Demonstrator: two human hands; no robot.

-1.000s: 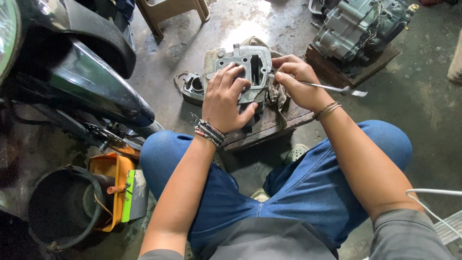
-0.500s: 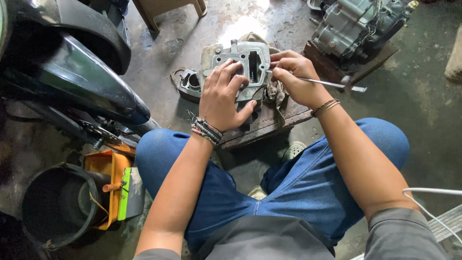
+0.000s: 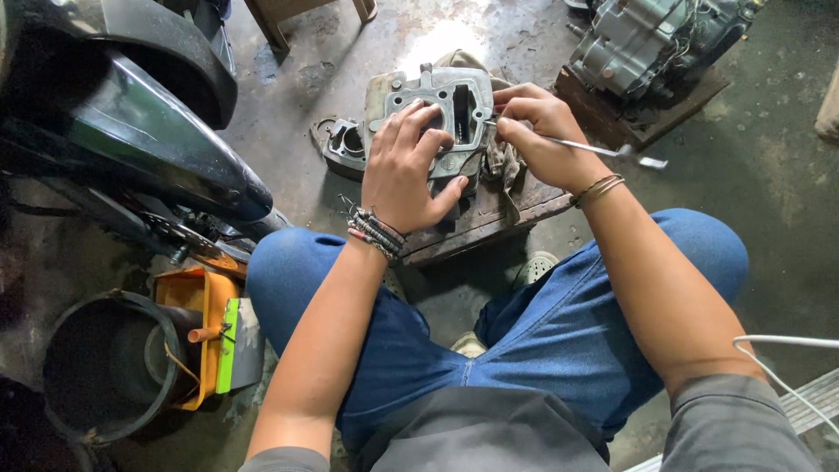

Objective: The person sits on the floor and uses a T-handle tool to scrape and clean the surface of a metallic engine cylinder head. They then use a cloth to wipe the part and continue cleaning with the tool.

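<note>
A grey metal engine cylinder block (image 3: 456, 98) rests on a dirty wooden board (image 3: 489, 223) on the floor in front of my knees. My left hand (image 3: 406, 170) lies spread over the block and grips its near side. My right hand (image 3: 542, 131) is closed on a thin metal tool (image 3: 612, 150); its tip touches the block's right edge and its flat end sticks out to the right. A grimy rag (image 3: 502, 162) lies under the block beneath my right hand.
A smaller metal engine part (image 3: 345, 144) lies left of the board. A motorcycle's dark bodywork (image 3: 131, 131) fills the left. An engine (image 3: 651, 39) sits on wood at the back right. A black bucket (image 3: 96, 367) and orange tray (image 3: 205, 336) are near my left knee.
Both hands stay on the block and tool with only slight shifts. The view has tilted a little, so everything sits somewhat higher in frame.
</note>
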